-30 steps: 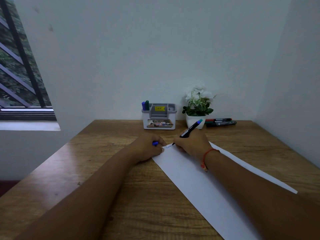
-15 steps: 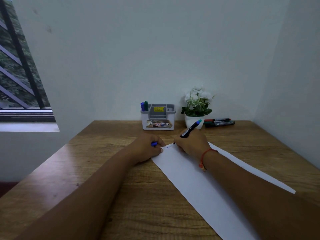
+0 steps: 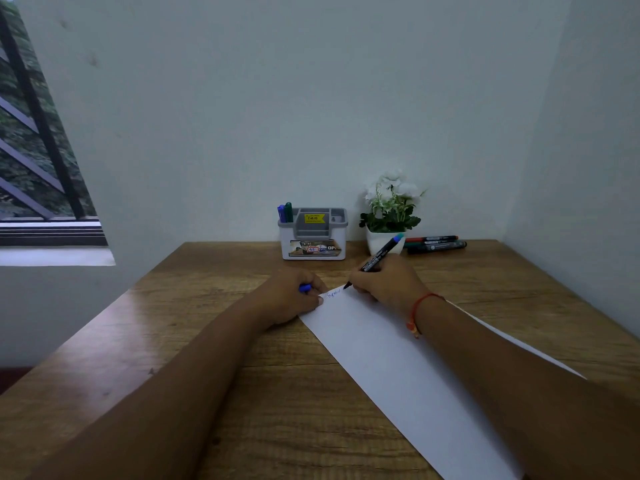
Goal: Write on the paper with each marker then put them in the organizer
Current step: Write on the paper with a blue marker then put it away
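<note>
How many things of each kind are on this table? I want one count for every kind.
Markers: 6 (2 in the organizer, 1 in the right hand, 3 beside the potted plant)
Blue cap: 1 (in the left hand)
Organizer: 1
Potted plant: 1
Paper sheet: 1
Total: 10

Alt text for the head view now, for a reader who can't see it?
A right hand writes with a blue-ended marker near the far end of a white paper on a wooden table; the left hand steadies the paper, gripping a blue cap.
</note>
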`<state>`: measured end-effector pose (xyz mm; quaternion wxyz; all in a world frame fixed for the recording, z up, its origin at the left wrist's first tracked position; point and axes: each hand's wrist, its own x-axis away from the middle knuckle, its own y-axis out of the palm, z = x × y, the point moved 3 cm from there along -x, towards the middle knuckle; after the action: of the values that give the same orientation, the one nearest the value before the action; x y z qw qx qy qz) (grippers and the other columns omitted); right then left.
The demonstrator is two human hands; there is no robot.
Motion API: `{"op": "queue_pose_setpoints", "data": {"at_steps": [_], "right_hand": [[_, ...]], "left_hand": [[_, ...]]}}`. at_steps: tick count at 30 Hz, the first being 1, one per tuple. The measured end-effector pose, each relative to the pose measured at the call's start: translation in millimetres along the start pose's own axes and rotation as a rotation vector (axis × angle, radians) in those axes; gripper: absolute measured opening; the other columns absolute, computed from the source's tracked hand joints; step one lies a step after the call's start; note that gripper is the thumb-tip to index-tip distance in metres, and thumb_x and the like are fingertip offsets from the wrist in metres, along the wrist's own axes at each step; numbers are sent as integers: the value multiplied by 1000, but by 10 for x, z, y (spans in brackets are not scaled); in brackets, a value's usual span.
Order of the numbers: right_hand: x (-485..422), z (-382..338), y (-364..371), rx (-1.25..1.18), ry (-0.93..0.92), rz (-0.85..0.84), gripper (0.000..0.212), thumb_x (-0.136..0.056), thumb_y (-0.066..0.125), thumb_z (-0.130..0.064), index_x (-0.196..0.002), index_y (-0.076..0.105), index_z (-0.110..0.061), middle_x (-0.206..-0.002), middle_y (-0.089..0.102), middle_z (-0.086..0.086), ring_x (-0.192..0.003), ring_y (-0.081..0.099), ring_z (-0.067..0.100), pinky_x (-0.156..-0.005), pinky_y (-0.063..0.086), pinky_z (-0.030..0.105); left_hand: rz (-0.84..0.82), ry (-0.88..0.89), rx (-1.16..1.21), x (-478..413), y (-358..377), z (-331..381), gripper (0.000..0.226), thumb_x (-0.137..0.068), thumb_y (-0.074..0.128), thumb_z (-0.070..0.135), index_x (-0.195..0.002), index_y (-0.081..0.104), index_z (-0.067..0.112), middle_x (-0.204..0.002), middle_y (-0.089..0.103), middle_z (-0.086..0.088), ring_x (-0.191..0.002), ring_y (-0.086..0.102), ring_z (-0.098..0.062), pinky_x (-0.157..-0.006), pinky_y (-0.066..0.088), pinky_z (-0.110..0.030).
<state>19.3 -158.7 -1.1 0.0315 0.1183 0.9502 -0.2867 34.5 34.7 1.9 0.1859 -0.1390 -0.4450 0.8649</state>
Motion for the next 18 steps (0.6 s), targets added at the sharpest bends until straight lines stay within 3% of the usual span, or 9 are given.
{"op": "queue_pose_setpoints", "data": {"at_steps": [7, 18], "right_hand": [[0, 1, 25, 64, -41, 16, 24, -82, 68, -22, -85, 74, 0, -83, 75, 18, -69, 65, 22, -77, 60, 46], [-4, 4, 25, 83, -52, 31, 23, -83, 66, -24, -86, 74, -2, -81, 75, 17, -67, 64, 21, -75, 59, 44]], "left_hand": [[-2, 2, 7, 4, 1, -13, 27, -89, 66, 18, -117, 67, 22, -124, 61, 2, -105, 54, -12, -88, 44, -23], [-10, 0, 22, -1, 4, -15, 28, -89, 66, 17, -117, 68, 21, -123, 63, 2, -106, 55, -13, -87, 43, -22]]}}
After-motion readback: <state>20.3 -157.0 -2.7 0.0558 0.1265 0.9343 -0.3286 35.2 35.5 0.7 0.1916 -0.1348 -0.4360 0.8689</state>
